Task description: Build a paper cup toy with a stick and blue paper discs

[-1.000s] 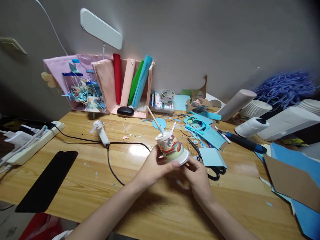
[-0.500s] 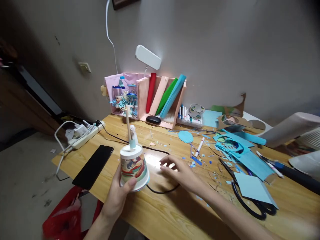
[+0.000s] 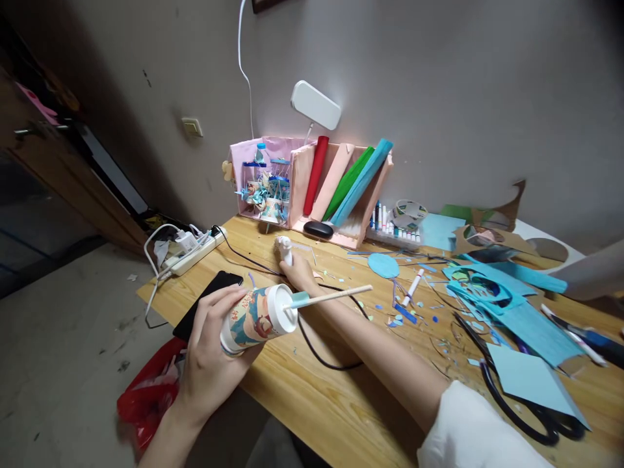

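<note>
My left hand [image 3: 214, 338] is wrapped around an upside-down printed paper cup [image 3: 251, 318], tilted so its white base points right. A thin wooden stick [image 3: 336, 296] juts from that base, with a pale blue paper wrap [image 3: 299, 299] at its foot. Farther back on the desk, my right hand [image 3: 298, 272] closes around a small white bottle-like object [image 3: 284, 249]; its lower part and some fingers are hidden. A black cord [image 3: 316, 356] loops beneath my right forearm. Behind the cup lies a black phone [image 3: 207, 299].
Along the wall stand a pink box [image 3: 236, 162] of paper crafts, paper rolls [image 3: 336, 182] and a lamp [image 3: 316, 105]. A power strip [image 3: 199, 253] lies left. To the right are black scissors [image 3: 517, 416], a marker [image 3: 413, 287], blue paper [image 3: 531, 328] and scraps.
My right hand has moved left and back to the white object. My left hand has tipped the cup from upright to leaning right, and the view has shifted left.
</note>
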Motion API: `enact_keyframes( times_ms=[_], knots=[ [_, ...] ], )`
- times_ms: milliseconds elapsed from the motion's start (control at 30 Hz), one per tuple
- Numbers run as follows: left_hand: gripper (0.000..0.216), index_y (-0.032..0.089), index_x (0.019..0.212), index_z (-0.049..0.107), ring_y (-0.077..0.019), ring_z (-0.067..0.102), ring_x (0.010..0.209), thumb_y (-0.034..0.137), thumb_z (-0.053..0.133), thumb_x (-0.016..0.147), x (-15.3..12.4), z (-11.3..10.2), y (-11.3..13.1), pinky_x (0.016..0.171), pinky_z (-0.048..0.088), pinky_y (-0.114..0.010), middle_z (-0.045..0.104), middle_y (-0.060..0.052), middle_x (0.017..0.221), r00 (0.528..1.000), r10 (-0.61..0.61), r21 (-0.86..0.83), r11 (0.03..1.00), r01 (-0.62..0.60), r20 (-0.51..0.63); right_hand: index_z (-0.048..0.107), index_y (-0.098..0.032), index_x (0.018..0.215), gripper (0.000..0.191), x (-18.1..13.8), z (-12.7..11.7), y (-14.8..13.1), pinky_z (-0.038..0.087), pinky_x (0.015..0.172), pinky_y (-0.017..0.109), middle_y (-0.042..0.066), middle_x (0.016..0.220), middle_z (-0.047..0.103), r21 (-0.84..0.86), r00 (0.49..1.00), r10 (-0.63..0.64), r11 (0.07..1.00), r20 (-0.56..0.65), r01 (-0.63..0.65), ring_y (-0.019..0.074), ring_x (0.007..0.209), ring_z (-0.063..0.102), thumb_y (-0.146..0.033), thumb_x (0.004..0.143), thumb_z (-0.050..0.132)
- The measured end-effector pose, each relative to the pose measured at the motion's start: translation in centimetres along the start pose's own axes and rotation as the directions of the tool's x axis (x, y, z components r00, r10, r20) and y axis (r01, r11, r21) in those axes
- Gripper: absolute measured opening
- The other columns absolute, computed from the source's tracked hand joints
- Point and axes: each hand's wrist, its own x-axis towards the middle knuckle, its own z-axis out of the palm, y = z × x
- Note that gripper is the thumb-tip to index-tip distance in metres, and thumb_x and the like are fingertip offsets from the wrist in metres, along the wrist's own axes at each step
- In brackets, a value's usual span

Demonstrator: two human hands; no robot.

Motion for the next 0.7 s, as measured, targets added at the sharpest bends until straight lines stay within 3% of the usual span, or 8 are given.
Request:
enact_keyframes(
  times_ms=[100,200,267,333,433,567,700],
  knots=[
    [0.063,0.027,0.126,0.038,-0.0275,0.047,0.117,0.018,0.068,0.071,-0.1,0.0,-1.1,0.099,0.04,-0.047,0.047,-0.01,0.12,0.995,0.1,0.06,0.993,-0.099,-0.002,0.059,-0.017,0.081,0.019,-1.0,-3.4,0.6,0.04,0.061,0.026,0.003,0.074,0.061,0.057,1.0,0.002,0.998,-0.023,-0.001,0.0163,0.067,0.053,-0.028,0.077,0.045],
    [0.065,0.029,0.127,0.037,-0.028,0.045,0.119,0.015,0.067,0.071,0.1,0.4,-2.6,0.1,0.039,-0.047,0.046,-0.01,0.119,0.981,0.191,0.109,0.975,-0.194,0.037,0.06,-0.015,0.092,0.028,-3.9,-9.1,0.9,0.038,0.053,0.023,0.001,0.072,0.058,0.101,0.999,0.022,0.995,-0.04,-0.018,0.0131,0.059,0.049,-0.03,0.077,0.043],
    [0.064,0.029,0.127,0.036,-0.0278,0.045,0.119,0.015,0.065,0.072,0.3,0.8,-3.4,0.1,0.04,-0.046,0.047,-0.01,0.119,0.967,0.227,0.106,0.965,-0.239,0.117,0.061,-0.016,0.094,0.029,-6.5,-13.2,1.2,0.036,0.049,0.023,0.0,0.068,0.055,0.151,0.998,0.021,0.988,-0.056,-0.013,0.0111,0.053,0.044,-0.033,0.075,0.048],
    [0.06,0.028,0.126,0.036,-0.0272,0.046,0.118,0.015,0.062,0.074,0.7,1.4,-3.7,0.098,0.041,-0.043,0.047,-0.01,0.12,0.945,0.229,0.083,0.964,-0.254,0.232,0.063,-0.016,0.082,0.027,-9.6,-17.0,1.9,0.035,0.046,0.024,-0.001,0.06,0.05,0.18,0.997,0.04,0.983,-0.065,-0.028,0.011,0.049,0.041,-0.041,0.075,0.053],
    [0.055,0.025,0.124,0.039,-0.0257,0.048,0.114,0.013,0.057,0.074,1.5,2.1,-3.4,0.094,0.042,-0.04,0.048,-0.01,0.122,0.867,0.205,0.027,0.97,-0.244,0.455,0.066,-0.02,0.084,0.032,-14.0,-21.1,3.6,0.038,0.046,0.027,0.004,0.063,0.057,0.171,0.996,0.09,0.982,-0.024,-0.084,0.0152,0.052,0.048,-0.048,0.074,0.058],
    [0.051,0.023,0.12,0.043,-0.0238,0.051,0.109,0.012,0.054,0.071,2.8,2.7,-2.1,0.09,0.043,-0.036,0.051,-0.009,0.121,0.74,0.199,-0.086,0.978,-0.188,0.643,0.069,-0.023,0.071,0.035,-17.8,-23.7,5.3,0.041,0.043,0.03,0.008,0.062,0.061,0.084,0.974,0.158,0.981,0.16,-0.173,0.0194,0.051,0.052,-0.056,0.069,0.06],
    [0.049,0.023,0.117,0.047,-0.024,0.052,0.107,0.014,0.054,0.07,3.7,3.2,-0.7,0.087,0.044,-0.035,0.053,-0.008,0.119,0.649,0.215,-0.147,0.976,-0.158,0.73,0.072,-0.025,0.078,0.03,-18.6,-24.1,4.9,0.045,0.048,0.03,0.009,0.068,0.064,-0.054,0.947,0.06,0.998,0.317,-0.045,0.0216,0.058,0.057,-0.051,0.073,0.059]
  ],
)
